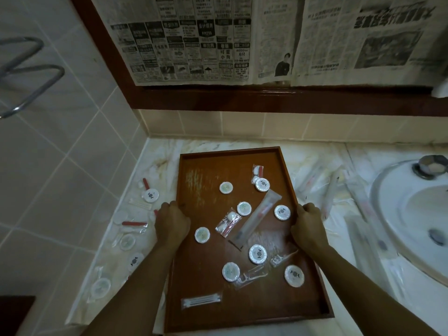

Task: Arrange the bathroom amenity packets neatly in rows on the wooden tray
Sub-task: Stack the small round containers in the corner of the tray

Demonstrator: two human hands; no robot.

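Hands first: left hand (172, 220) and right hand (307, 223) each grip a long rim of the wooden tray (206, 316) on the counter. Packets (257, 254) lie scattered across it, so we're at tray positioning; sorting into rows looks next.

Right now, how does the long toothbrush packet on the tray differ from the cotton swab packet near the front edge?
The toothbrush packet is longer and lies diagonally mid-tray; the cotton swab packet is shorter and lies nearly level near the wooden tray's front left corner. The toothbrush packet shows red inside; the swab packet looks white. Both are clear wrappers lying flat.

Bathroom: sink (412, 202), tiled wall (60, 141).
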